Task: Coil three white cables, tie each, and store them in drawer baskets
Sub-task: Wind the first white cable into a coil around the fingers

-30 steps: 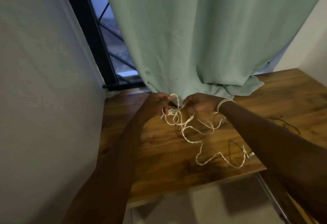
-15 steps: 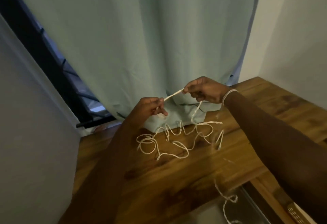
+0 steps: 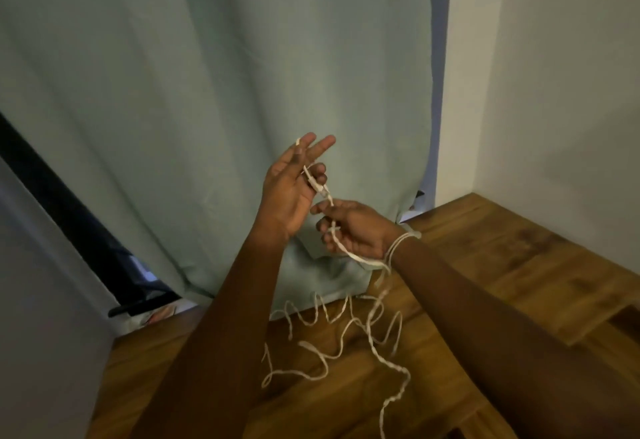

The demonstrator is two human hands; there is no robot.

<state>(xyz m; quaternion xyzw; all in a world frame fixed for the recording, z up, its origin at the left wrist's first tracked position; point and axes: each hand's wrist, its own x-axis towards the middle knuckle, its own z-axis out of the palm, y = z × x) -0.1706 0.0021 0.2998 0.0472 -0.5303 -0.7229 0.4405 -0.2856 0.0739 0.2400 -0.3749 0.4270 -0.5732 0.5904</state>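
Observation:
A white braided cable [image 3: 349, 345] lies in loose kinks on the wooden table [image 3: 485, 276] and rises to both hands. My left hand [image 3: 291, 192] is raised, palm toward me and fingers spread, with the cable's plug end laid across its fingers and pinned there. Just below and to the right, my right hand [image 3: 353, 230] is closed around the cable, which runs through the fist and hangs down. A white band circles my right wrist. No other cable is visible.
A pale green curtain [image 3: 207, 92] hangs right behind the hands, its hem resting on the table. A white wall [image 3: 554, 92] stands at right, a grey wall at left, with a dark window frame [image 3: 69, 217] between. A darker opening shows at the table's right edge.
Both hands have lifted higher above the table. My left hand has opened its fingers and turned palm up with the cable end across it. The right hand has moved below it.

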